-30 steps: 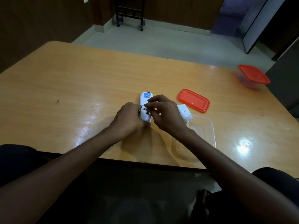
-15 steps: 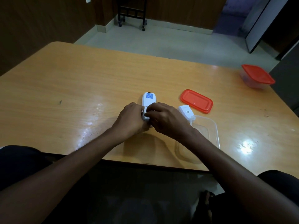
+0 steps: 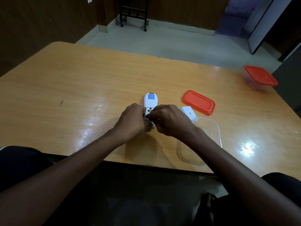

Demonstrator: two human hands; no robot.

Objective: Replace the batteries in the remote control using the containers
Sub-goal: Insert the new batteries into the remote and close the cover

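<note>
A white remote control (image 3: 150, 101) lies face down on the wooden table (image 3: 81, 88), a blue label on its back and its battery bay uncovered. My left hand (image 3: 132, 121) grips the remote's near end. My right hand (image 3: 169, 119) has its fingertips pinched at the bay; whether they hold a battery is hidden. The white battery cover (image 3: 188, 112) rests just right of my right hand. A clear open container (image 3: 215, 132) sits under my right wrist, its red lid (image 3: 198, 101) lying beyond it.
A second clear container with a red lid on (image 3: 259, 77) stands near the table's far right edge. The table's near edge runs just below my forearms. A black wheeled frame (image 3: 133, 13) stands on the floor beyond the table.
My right hand's fingers have lowered from above the remote into the battery bay. Both hands and the remote stay in the same spot.
</note>
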